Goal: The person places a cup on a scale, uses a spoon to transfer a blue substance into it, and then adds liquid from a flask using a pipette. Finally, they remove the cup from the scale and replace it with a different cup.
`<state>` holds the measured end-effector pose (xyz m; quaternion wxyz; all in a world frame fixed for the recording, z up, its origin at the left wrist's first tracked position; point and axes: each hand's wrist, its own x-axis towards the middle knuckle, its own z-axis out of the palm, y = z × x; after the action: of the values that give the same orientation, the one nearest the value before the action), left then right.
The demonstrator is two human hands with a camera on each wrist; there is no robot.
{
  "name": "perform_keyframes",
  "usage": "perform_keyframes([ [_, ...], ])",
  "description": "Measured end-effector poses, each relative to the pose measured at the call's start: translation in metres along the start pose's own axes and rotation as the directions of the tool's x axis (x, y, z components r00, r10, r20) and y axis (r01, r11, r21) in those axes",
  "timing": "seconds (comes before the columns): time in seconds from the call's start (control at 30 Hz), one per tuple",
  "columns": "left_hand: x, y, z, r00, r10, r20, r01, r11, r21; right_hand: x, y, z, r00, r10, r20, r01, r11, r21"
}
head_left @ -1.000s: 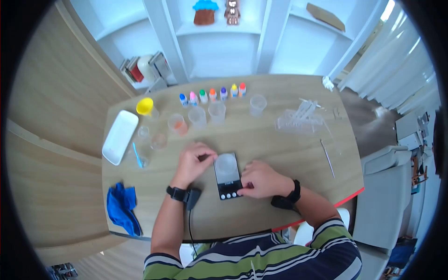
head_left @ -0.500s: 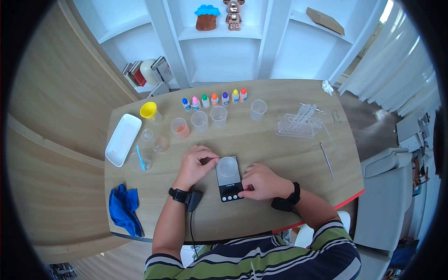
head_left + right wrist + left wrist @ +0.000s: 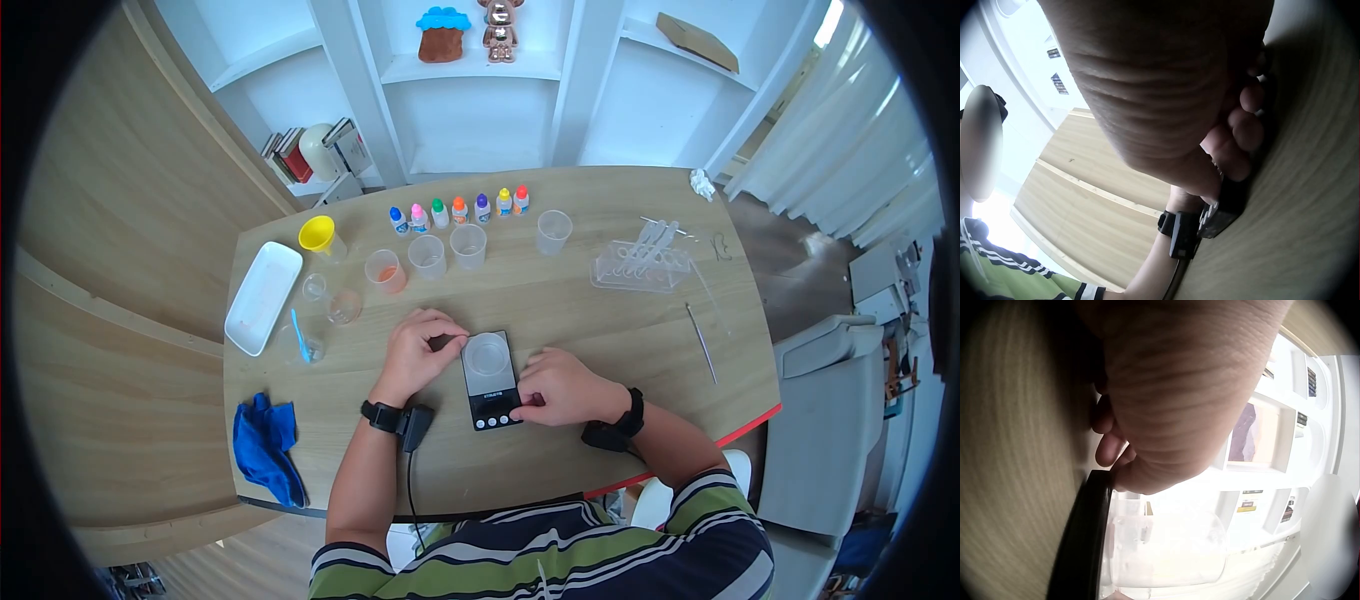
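Note:
A black scale [image 3: 492, 405] with a silver plate lies on the table, a clear plastic cup [image 3: 488, 354] standing on its plate. My left hand [image 3: 415, 360] holds the scale's upper left edge between thumb and fingertips, beside the cup. At the lower right edge, near the row of round buttons, my right hand [image 3: 568, 388] grips the scale with thumb and curled fingers. The left wrist view shows the left fingertips on a corner of the scale [image 3: 1082, 544]; the right wrist view has the right thumb and a finger on its edge [image 3: 1225, 215].
Several coloured bottles [image 3: 440, 213] and clear cups [image 3: 468, 246] stand behind the scale, one cup [image 3: 385, 271] with orange liquid. At left are a white tray [image 3: 263, 298], yellow-topped cup [image 3: 317, 234] and blue cloth [image 3: 265, 450]; at right, a clear rack [image 3: 640, 272] and metal rod [image 3: 702, 343].
The head view shifted slightly after the earliest frame and has grown sharper. Both hands keep the same hold on the scale, and the cup stays on it.

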<state>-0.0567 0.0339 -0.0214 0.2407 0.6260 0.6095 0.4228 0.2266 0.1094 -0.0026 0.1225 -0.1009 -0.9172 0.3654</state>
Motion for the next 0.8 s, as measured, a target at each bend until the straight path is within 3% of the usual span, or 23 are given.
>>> perform_keyframes([
  [0.8, 0.0008, 0.0007, -0.0002, 1.0, 0.022, -0.008, -0.022, 1.0, 0.001, 0.0012, -0.0052, -0.0024, 1.0, 0.027, 0.015, -0.027, 1.0, -0.015],
])
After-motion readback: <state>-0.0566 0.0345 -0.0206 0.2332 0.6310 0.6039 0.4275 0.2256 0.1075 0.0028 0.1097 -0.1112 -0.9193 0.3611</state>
